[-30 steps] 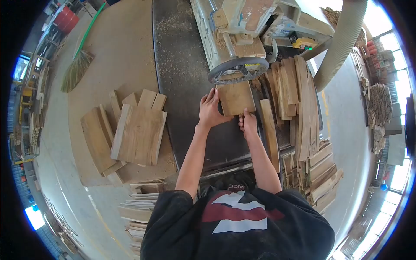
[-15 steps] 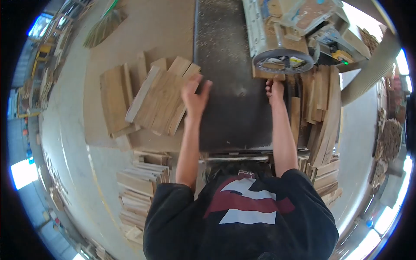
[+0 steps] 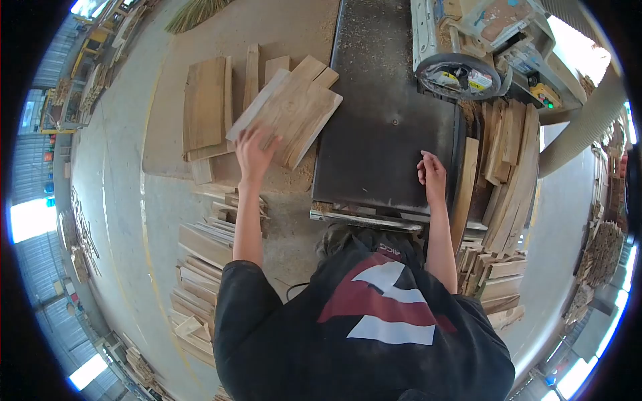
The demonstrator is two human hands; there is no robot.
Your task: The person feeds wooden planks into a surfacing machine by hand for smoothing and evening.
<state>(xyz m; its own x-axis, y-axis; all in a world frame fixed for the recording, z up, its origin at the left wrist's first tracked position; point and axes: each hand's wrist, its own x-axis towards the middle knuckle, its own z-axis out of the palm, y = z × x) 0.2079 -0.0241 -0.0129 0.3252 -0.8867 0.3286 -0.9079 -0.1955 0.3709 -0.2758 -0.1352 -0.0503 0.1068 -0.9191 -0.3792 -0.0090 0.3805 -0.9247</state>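
My left hand (image 3: 256,155), fingers spread and slightly blurred, is at the near left end of a wooden panel (image 3: 294,103). The panel lies at a slant on the wood pile, with a pale edge strip along its left side. Above the black machine table (image 3: 374,160), my right hand (image 3: 433,175) has loosely bent fingers and nothing in it. Beyond that hand, at the far end of the table, stands the machine with its round black handwheel (image 3: 461,75).
Left of the panel lie upright-grained boards (image 3: 204,103) and a narrow strip (image 3: 252,73). Long wood pieces (image 3: 511,144) are stacked right of the table. More stacked boards (image 3: 207,244) are at the lower left. A grey hose (image 3: 575,144) runs at the right; a straw broom (image 3: 195,15) lies far left.
My left hand has moved left and nearer, to the panel's near end. My right hand has drawn back from the wood piece under the handwheel; that piece no longer shows. The view has shifted.
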